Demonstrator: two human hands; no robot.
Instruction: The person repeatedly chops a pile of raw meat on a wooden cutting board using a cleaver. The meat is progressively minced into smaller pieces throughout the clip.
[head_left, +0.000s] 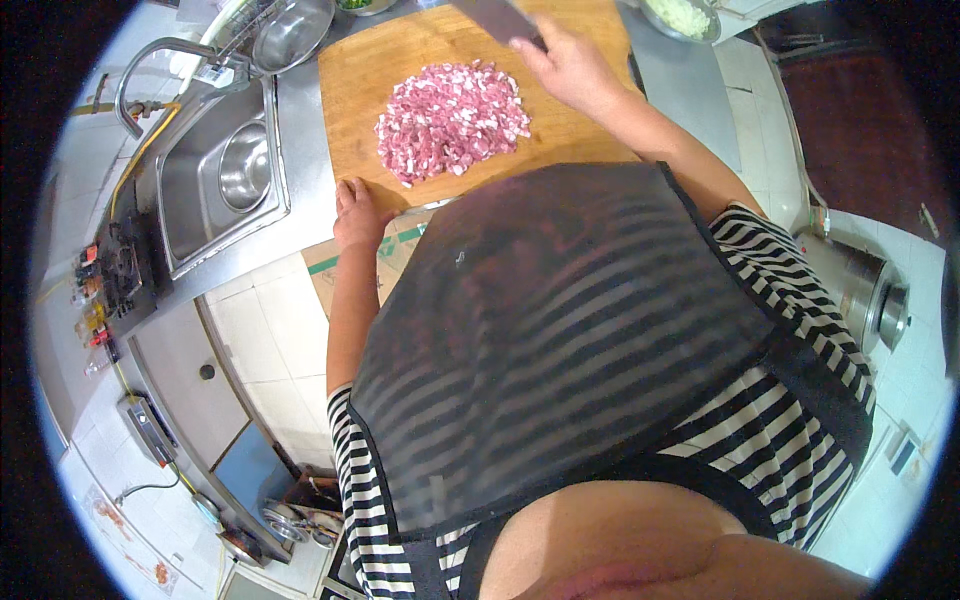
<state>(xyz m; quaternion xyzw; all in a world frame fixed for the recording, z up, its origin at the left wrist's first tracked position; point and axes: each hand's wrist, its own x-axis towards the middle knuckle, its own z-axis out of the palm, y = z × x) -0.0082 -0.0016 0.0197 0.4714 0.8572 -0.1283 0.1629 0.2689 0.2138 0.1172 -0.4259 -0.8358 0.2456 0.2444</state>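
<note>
A wooden cutting board (585, 139) lies on the metal counter before me. On its left half is a flat heap of finely chopped pink and white meat (454, 120). My right hand (570, 64) grips a cleaver above the board's right side; its handle is hidden in my fist. The dark, wide cleaver blade (495, 19) points to the upper left, apart from the meat, and runs out of the top edge. My left hand (360, 210) rests at the board's near left corner, holding nothing, its fingertips on the edge.
Left of the board is a steel sink (191, 187) with a metal bowl (246, 166) in it, under a curved faucet (131, 82). A steel bowl (292, 37) stands at the board's far left. At the far right, another bowl (679, 19) holds chopped pale vegetable.
</note>
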